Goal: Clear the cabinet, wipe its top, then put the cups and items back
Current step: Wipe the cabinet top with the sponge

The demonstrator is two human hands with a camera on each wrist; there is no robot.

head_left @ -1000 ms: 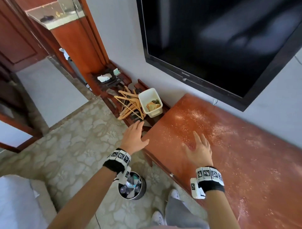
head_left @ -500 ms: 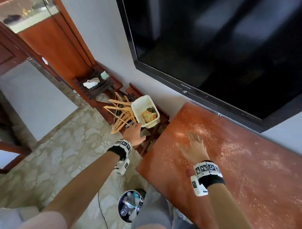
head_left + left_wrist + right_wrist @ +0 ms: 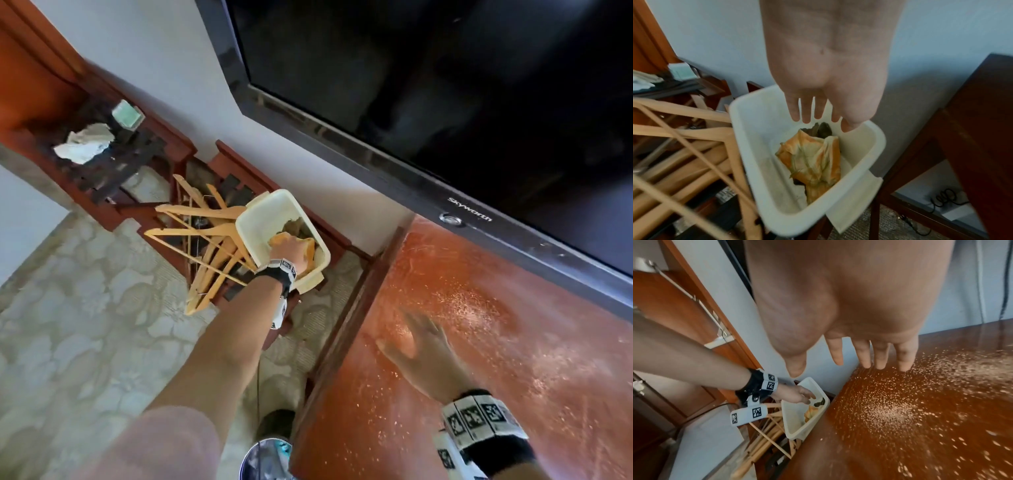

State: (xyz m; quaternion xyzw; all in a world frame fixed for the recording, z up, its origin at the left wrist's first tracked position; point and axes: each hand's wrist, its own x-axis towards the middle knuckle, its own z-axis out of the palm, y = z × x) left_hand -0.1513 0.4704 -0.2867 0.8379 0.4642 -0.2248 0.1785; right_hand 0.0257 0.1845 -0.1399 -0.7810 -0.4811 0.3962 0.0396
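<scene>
- Head view: your left hand (image 3: 288,253) reaches into the white bin (image 3: 265,219) over the orange cloth (image 3: 308,247); grip hidden.
- Left wrist view: fingers (image 3: 806,112) straight, holding nothing, just above the cloth.
- Right wrist view: your right hand (image 3: 859,340) hovers spread and empty over the dusty cabinet top (image 3: 920,410).

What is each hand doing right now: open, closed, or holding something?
Left hand: open, fingers straight, reaching over the cloth in the white bin, holding nothing.
Right hand: open above the dusty cabinet top.
</scene>
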